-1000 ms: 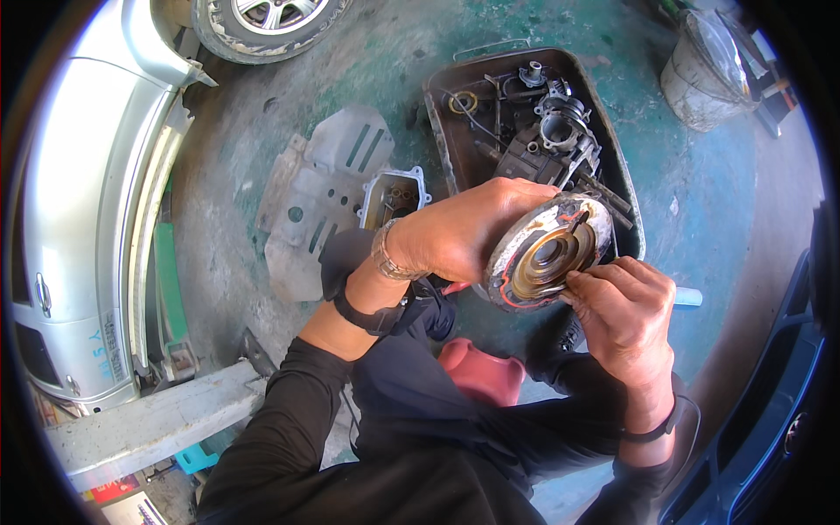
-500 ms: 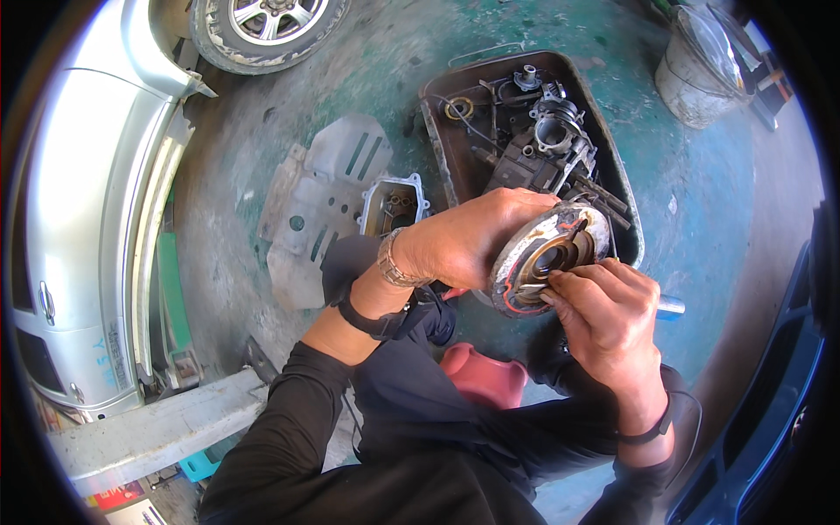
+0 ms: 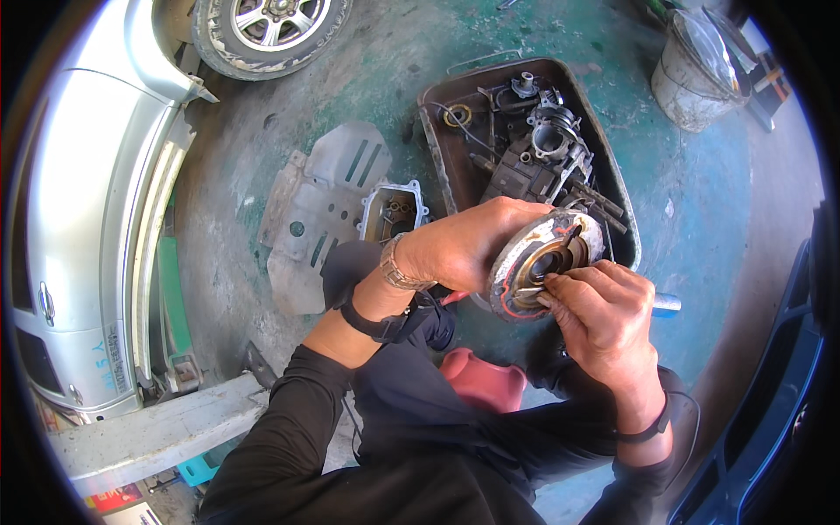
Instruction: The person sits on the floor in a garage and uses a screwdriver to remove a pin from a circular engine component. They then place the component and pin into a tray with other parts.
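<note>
My left hand (image 3: 464,243) is closed around the left edge of a round, disc-shaped metal part (image 3: 528,271), tilted with its stepped face toward me. Orange-red and whitish residue marks its outer ring, and a dark bore sits at the centre. Against the lower right of that face, beside the bore, the thumb and fingers of my right hand (image 3: 605,308) are pinched together. Whatever they grip there, if anything, is too small and hidden to name. A shiny cylindrical end (image 3: 668,303) shows just right of my right hand.
A dark tray (image 3: 432,131) holds a greasy metal housing (image 3: 531,171) and several loose parts. Left of it lie a slotted metal plate (image 3: 302,210) and an open box-shaped casing (image 3: 416,194). A red stool (image 3: 483,381) is below; a dirty bucket (image 3: 691,83) stands far right, a silver car (image 3: 92,201) left.
My right hand has shifted very slightly left and down, still pinched at the disc's face. My left hand keeps its hold on the part. The view has moved a little.
</note>
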`<action>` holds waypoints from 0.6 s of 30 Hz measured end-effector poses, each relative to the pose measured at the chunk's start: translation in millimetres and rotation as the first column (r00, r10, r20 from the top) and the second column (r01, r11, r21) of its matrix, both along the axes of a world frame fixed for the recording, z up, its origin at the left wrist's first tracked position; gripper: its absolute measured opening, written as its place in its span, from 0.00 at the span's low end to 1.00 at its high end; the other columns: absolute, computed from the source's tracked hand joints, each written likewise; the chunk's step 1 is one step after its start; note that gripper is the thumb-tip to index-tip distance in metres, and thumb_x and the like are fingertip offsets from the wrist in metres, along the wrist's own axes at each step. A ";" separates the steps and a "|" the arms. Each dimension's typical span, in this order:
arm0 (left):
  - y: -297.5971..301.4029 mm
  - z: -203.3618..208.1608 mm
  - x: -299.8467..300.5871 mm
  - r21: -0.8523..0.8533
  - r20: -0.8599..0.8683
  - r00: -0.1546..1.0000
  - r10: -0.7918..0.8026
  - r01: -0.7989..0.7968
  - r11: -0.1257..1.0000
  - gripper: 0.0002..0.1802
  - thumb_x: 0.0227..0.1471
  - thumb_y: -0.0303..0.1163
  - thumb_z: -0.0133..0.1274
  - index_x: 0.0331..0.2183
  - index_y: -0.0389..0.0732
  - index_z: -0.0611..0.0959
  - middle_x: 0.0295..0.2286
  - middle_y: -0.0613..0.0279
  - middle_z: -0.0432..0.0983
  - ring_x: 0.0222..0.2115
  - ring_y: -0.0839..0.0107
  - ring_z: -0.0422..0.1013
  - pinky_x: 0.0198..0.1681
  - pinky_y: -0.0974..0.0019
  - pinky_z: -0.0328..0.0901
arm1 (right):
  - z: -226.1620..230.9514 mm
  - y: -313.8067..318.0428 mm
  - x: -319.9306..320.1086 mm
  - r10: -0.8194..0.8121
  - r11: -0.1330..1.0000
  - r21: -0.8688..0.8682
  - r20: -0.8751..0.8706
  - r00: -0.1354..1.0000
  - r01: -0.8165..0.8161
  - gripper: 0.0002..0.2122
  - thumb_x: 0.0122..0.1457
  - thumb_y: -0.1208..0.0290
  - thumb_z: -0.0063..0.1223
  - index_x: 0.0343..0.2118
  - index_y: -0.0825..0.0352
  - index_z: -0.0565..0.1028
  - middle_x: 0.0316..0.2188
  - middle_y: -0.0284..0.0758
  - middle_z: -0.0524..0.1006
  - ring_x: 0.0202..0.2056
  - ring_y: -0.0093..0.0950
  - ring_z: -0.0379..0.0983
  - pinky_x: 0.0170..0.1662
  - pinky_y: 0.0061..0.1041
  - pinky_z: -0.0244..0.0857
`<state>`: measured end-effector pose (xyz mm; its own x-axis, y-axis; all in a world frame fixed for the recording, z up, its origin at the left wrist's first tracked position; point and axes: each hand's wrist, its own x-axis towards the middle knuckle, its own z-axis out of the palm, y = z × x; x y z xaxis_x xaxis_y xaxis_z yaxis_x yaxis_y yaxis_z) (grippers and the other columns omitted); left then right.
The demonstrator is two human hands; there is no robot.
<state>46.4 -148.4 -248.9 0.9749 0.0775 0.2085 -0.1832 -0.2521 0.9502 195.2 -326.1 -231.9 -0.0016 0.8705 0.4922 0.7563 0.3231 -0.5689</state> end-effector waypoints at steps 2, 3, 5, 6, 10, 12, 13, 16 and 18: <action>0.0 -0.4 0.2 -0.009 0.002 1.000 -0.009 0.009 1.000 0.32 0.38 0.28 0.74 0.47 0.33 0.79 0.38 0.58 0.80 0.38 0.75 0.73 0.46 0.66 0.70 | -0.3 0.1 0.5 0.007 1.000 -0.002 0.007 1.000 -0.007 0.08 0.48 0.77 0.68 0.31 0.68 0.81 0.26 0.37 0.81 0.25 0.36 0.77 0.29 0.33 0.70; -0.5 -0.5 0.0 -0.009 -0.004 1.000 -0.009 0.009 1.000 0.33 0.38 0.28 0.74 0.47 0.33 0.79 0.38 0.58 0.80 0.38 0.75 0.73 0.46 0.66 0.70 | -0.5 0.1 0.8 0.010 1.000 -0.004 0.011 1.000 -0.010 0.08 0.48 0.77 0.68 0.31 0.68 0.81 0.26 0.37 0.81 0.25 0.36 0.77 0.29 0.33 0.70; -1.1 -0.5 -0.4 -0.015 -0.017 1.000 -0.014 0.013 1.000 0.33 0.38 0.28 0.74 0.47 0.34 0.79 0.38 0.59 0.79 0.38 0.75 0.73 0.46 0.66 0.70 | -0.9 -0.1 1.3 0.015 1.000 0.002 0.021 1.000 -0.015 0.08 0.48 0.77 0.68 0.31 0.68 0.81 0.26 0.37 0.81 0.25 0.35 0.77 0.29 0.33 0.70; -1.0 -0.3 -0.7 -0.020 -0.024 1.000 -0.018 0.018 1.000 0.33 0.38 0.28 0.74 0.47 0.34 0.79 0.38 0.59 0.79 0.38 0.76 0.73 0.46 0.66 0.70 | -1.1 0.1 1.5 0.018 1.000 0.005 0.026 0.999 -0.018 0.08 0.48 0.77 0.68 0.31 0.68 0.81 0.26 0.37 0.81 0.25 0.35 0.78 0.29 0.33 0.70; -0.9 0.0 -0.4 -0.015 -0.020 0.999 -0.030 0.030 0.999 0.33 0.38 0.29 0.75 0.47 0.34 0.79 0.37 0.59 0.79 0.38 0.76 0.72 0.45 0.66 0.70 | -3.3 2.8 -0.6 0.020 0.997 0.071 0.044 0.999 -0.023 0.10 0.42 0.78 0.66 0.31 0.66 0.81 0.26 0.33 0.79 0.24 0.31 0.75 0.26 0.30 0.69; -0.3 0.2 0.5 -0.009 -0.021 0.999 -0.030 0.030 1.000 0.33 0.38 0.29 0.75 0.47 0.34 0.79 0.37 0.59 0.79 0.37 0.76 0.72 0.45 0.65 0.70 | -3.4 2.7 -2.3 0.046 0.996 0.071 0.058 0.997 -0.050 0.10 0.42 0.78 0.66 0.31 0.66 0.81 0.25 0.33 0.79 0.24 0.31 0.75 0.26 0.30 0.69; -0.1 0.3 0.9 -0.005 -0.022 0.999 -0.031 0.031 1.000 0.33 0.37 0.29 0.75 0.47 0.34 0.79 0.37 0.59 0.79 0.37 0.76 0.72 0.45 0.65 0.70 | -3.3 2.9 -2.1 0.036 0.996 0.075 0.051 0.998 -0.040 0.10 0.42 0.78 0.66 0.31 0.66 0.81 0.25 0.33 0.79 0.24 0.31 0.75 0.26 0.30 0.69; 1.6 2.8 -2.6 0.014 -0.093 0.995 -0.028 0.029 0.999 0.44 0.38 0.31 0.74 0.57 0.30 0.76 0.47 0.49 0.82 0.47 0.69 0.77 0.52 0.64 0.70 | -2.3 2.9 1.8 0.013 0.997 0.079 0.039 0.999 -0.016 0.10 0.42 0.78 0.66 0.31 0.67 0.81 0.25 0.33 0.80 0.24 0.31 0.75 0.26 0.30 0.69; 1.4 2.8 -2.8 0.023 -0.113 0.993 -0.020 0.022 0.999 0.44 0.37 0.31 0.74 0.57 0.30 0.76 0.47 0.49 0.82 0.47 0.69 0.77 0.53 0.64 0.70 | -2.1 2.6 4.3 0.012 0.997 0.079 0.043 0.999 -0.015 0.10 0.42 0.78 0.66 0.31 0.67 0.81 0.25 0.33 0.80 0.24 0.31 0.75 0.26 0.30 0.69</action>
